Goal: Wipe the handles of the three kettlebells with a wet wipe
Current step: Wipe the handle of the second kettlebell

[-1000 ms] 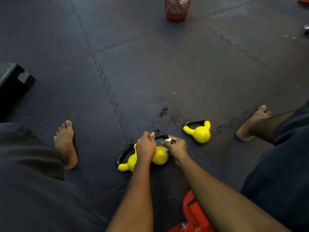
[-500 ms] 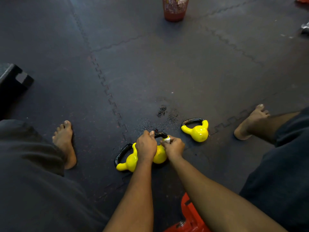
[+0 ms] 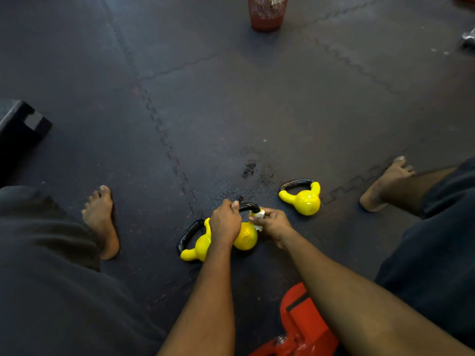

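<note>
**Both hands on the middle kettlebell, wipe at the handle's right end**

From my remote seat much of the middle kettlebell [image 3: 246,237] is covered: my left hand [image 3: 225,223] hides the handle's left half and part of the yellow body. That hand's fingers are curled over the black handle [image 3: 250,207], gripping it. My right hand [image 3: 273,223] pinches the white wet wipe [image 3: 258,217] against the handle's right end; the wipe is bunched and mostly hidden by the fingers, so I cannot tell how far it wraps round.

The kettlebell sits on the dark floor mat [image 3: 231,111] between my bare feet, handle pointing away from me.

The left kettlebell [image 3: 196,249] touches it and lies on its side, handle toward the left, partly behind my forearm. The right kettlebell [image 3: 305,200] is near but apart, tilted, handle toward the far left.

A red mesh basket [image 3: 267,14] is cut off at the top edge, a red object [image 3: 300,327] at the bottom.
</note>
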